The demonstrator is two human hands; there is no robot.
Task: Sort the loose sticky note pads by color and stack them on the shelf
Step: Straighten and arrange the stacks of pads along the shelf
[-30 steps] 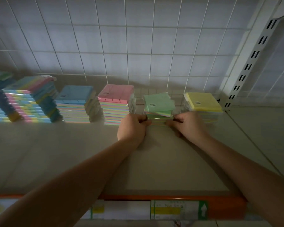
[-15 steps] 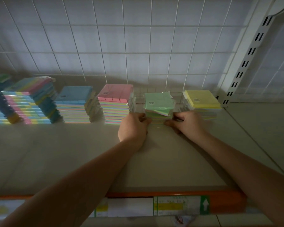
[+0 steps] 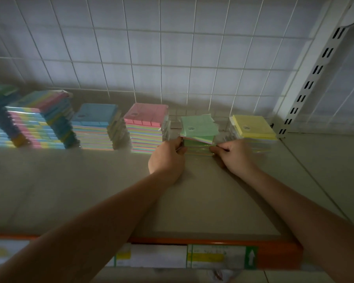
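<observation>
The low stack of green square sticky note pads in clear wrap [image 3: 198, 139] stands on the beige metal shelf [image 3: 90, 190], between the pink-topped stack [image 3: 146, 127] and the yellow-topped stack [image 3: 252, 129]. The left hand [image 3: 167, 160] and the right hand [image 3: 234, 157] flank it, each grip curled and pinching a lower front corner. The top pads lie crooked, so squaring probably comes next.
</observation>
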